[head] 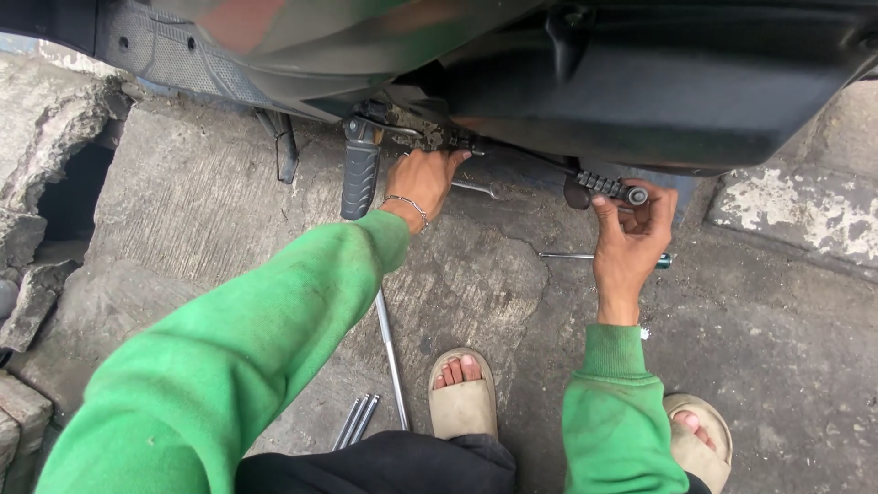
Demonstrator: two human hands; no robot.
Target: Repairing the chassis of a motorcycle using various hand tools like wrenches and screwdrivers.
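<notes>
While the left hand (425, 181) presses its fingers against the metal bracket (430, 139) under the motorbike (585, 73), the right hand (629, 240) is closed around the ribbed foot lever (605, 187), right of the black footpeg (359, 178); 1 screwdriver (604, 257) lies just below that lever.

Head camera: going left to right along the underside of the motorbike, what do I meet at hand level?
Side stand → black rubber footpeg → left hand on the metal bracket → wrench on the concrete → ribbed pedal → right hand gripping it, screwdriver lying just below.
</notes>
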